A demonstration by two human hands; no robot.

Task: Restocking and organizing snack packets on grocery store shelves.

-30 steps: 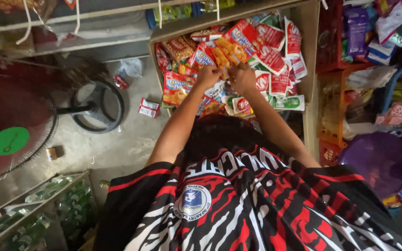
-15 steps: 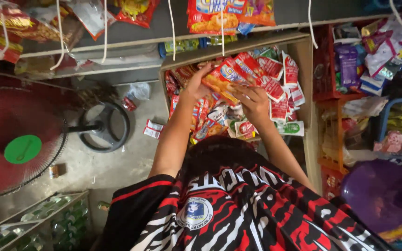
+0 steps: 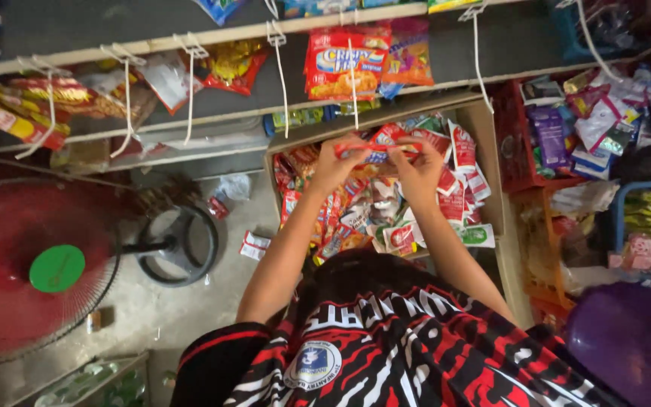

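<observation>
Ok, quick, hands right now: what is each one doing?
Left hand: closed on the left end of the red snack packet.
Right hand: closed on the right end of that packet.

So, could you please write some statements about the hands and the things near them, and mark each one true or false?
1. Both the left hand and the right hand hold one red snack packet between them. True.
2. The packet is held above a wooden box full of snack packets. True.
3. The right hand rests on the red fan. False: the fan stands on the floor to the left, far from both hands.
4. The box under the hands holds only glass bottles. False: it holds small snack packets, mostly red and orange.
5. More snack packets hang on white hooks above the box. True.
</observation>
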